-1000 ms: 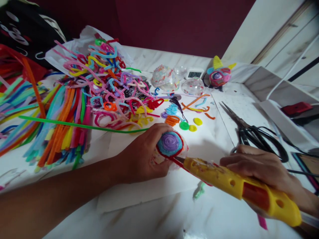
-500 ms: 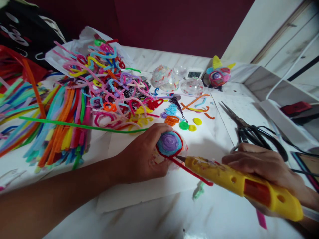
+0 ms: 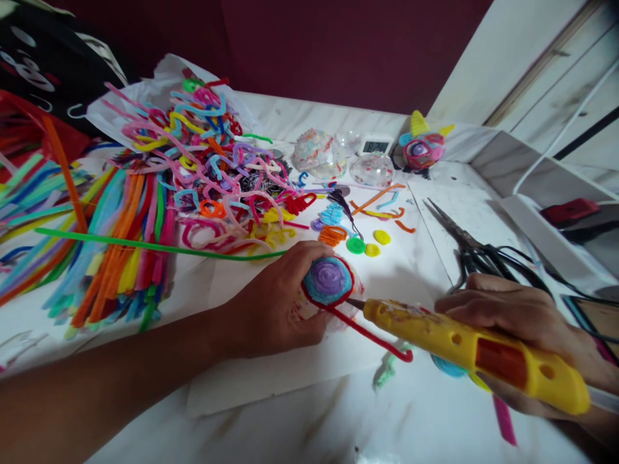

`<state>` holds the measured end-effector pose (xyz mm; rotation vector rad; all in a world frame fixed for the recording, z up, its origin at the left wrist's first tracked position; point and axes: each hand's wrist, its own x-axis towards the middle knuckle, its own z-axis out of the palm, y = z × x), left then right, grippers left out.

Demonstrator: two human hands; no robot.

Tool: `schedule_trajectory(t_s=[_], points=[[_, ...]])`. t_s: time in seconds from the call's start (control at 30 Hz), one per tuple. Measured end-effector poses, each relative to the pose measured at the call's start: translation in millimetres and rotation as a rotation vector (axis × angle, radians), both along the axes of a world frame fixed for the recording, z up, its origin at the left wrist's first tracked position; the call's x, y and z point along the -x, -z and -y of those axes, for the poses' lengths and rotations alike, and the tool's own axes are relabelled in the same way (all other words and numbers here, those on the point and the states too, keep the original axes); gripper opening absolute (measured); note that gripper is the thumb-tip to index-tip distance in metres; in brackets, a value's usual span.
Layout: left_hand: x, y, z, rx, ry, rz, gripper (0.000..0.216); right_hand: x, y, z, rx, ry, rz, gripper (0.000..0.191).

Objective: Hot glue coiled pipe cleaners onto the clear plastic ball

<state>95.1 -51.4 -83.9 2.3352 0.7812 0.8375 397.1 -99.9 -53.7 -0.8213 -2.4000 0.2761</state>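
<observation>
My left hand [image 3: 275, 306] is closed round a clear ball [image 3: 329, 283] with a purple and blue pipe-cleaner spiral on its face. A red pipe cleaner [image 3: 372, 335] rims the spiral and trails off to the lower right. My right hand [image 3: 522, 322] grips a yellow glue gun [image 3: 464, 348], its metal tip close to the ball's right edge. A long green pipe cleaner [image 3: 145, 245] lies under my left hand's fingers.
A heap of curled and straight pipe cleaners [image 3: 159, 193] fills the left of the white table [image 3: 338, 419]. Black scissors [image 3: 478, 251] lie right of the hands. Clear half-balls [image 3: 372, 169], a finished decorated ball [image 3: 420, 149], a small clock [image 3: 376, 145] and coloured discs [image 3: 370, 243] sit behind.
The glue gun has drawn back slightly to the right from the ball, baring more of the trailing red pipe cleaner. My left hand holds the ball in the same place.
</observation>
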Motion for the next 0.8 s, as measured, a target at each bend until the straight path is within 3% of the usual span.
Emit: schedule_trajectory(t_s=[0.33,0.63,0.8], points=[[1,1.3,0,0.017,-0.001,-0.007,0.068,-8,8.0,-1,0.026,0.011,-0.072,0.025],[1,1.2,1,0.019,-0.010,-0.008,0.066,1,-5.7,-6,-0.013,-0.018,-0.020,0.021],[0,3.4,0,0.027,-0.020,0.002,0.069,3,-6.3,-7,-0.090,-0.030,-0.062,0.029]])
